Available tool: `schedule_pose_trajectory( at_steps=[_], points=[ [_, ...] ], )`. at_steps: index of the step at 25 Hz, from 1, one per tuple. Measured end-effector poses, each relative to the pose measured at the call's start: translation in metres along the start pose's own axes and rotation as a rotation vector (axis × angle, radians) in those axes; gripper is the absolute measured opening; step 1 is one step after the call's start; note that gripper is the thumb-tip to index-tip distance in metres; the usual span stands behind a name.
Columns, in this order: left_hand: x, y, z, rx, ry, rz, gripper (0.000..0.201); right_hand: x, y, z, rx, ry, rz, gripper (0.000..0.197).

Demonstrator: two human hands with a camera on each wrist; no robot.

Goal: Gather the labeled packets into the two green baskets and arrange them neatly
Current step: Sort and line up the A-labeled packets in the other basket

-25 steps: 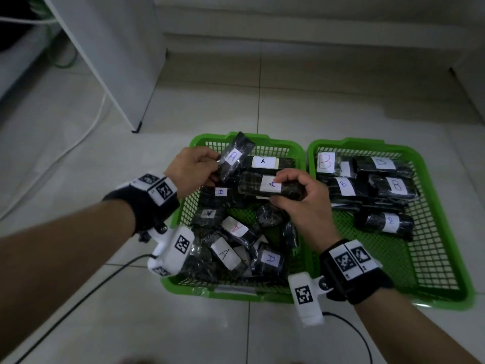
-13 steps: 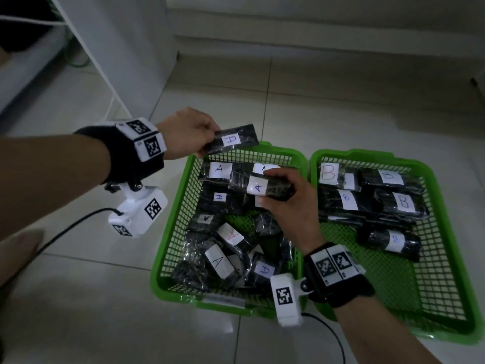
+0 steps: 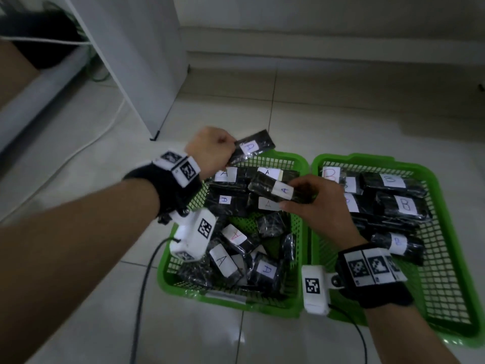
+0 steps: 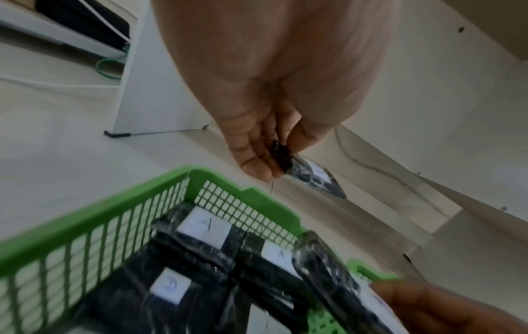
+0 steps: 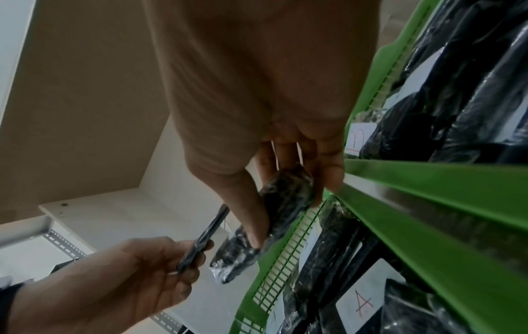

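Observation:
Two green baskets sit side by side on the floor: the left basket (image 3: 231,300) holds several black packets labeled A, the right basket (image 3: 446,232) several labeled B. My left hand (image 3: 212,151) pinches one end of a thin black A packet (image 3: 253,148) above the left basket's far rim. In the left wrist view the same packet (image 4: 311,176) hangs from my fingers. My right hand (image 3: 315,203) grips a thicker A packet (image 3: 275,189) over the far half of the left basket; the right wrist view shows that packet (image 5: 274,217) held between thumb and fingers.
A white cabinet panel (image 3: 141,61) stands on the floor at the back left, with a white cable (image 3: 78,151) running past it. Wrist camera cables (image 3: 141,290) trail over the tiles in front of the baskets. A low ledge runs along the back wall.
My left hand lifted its A packet out of the basket and turned it level above the far rim. My right hand kept hold of its packet almost in place.

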State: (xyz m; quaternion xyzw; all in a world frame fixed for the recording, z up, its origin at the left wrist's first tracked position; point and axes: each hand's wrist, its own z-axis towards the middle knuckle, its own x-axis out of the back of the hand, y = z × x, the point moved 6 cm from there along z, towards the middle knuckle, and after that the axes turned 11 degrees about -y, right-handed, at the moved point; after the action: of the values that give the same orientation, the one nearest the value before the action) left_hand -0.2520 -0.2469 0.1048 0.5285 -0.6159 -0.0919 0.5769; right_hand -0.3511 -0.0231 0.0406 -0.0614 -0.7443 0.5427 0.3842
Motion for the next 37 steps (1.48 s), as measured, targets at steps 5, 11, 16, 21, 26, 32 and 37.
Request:
schedule_pose_trajectory(
  at_steps=[5,11,16,21,26,32,37],
  points=[
    [-0.027,-0.061,-0.026,-0.039,-0.043,0.182,0.023,-0.005,0.002,-0.007,-0.067,-0.041,-0.185,0.048],
    [-0.025,-0.114,-0.056,-0.222,0.112,0.445,0.024,-0.033,-0.02,0.003,0.001,-0.028,-0.227,0.04],
    [-0.011,-0.107,-0.044,-0.241,0.107,0.495,0.013,-0.059,-0.03,0.016,0.051,-0.02,-0.376,0.043],
    [0.008,-0.109,-0.033,-0.148,0.058,0.163,0.022,-0.049,-0.025,0.02,-0.012,-0.061,-0.406,0.045],
    [-0.005,-0.101,-0.02,-0.214,-0.034,0.406,0.025,-0.027,-0.023,0.02,-0.12,-0.064,-0.386,0.046],
    [-0.041,-0.074,0.015,-0.27,-0.221,1.003,0.032,-0.022,-0.018,0.007,-0.168,-0.1,-0.414,0.05],
    [-0.058,-0.075,0.012,-0.253,-0.336,1.213,0.047,-0.011,-0.012,-0.001,-0.159,-0.075,-0.312,0.046]
  ],
)
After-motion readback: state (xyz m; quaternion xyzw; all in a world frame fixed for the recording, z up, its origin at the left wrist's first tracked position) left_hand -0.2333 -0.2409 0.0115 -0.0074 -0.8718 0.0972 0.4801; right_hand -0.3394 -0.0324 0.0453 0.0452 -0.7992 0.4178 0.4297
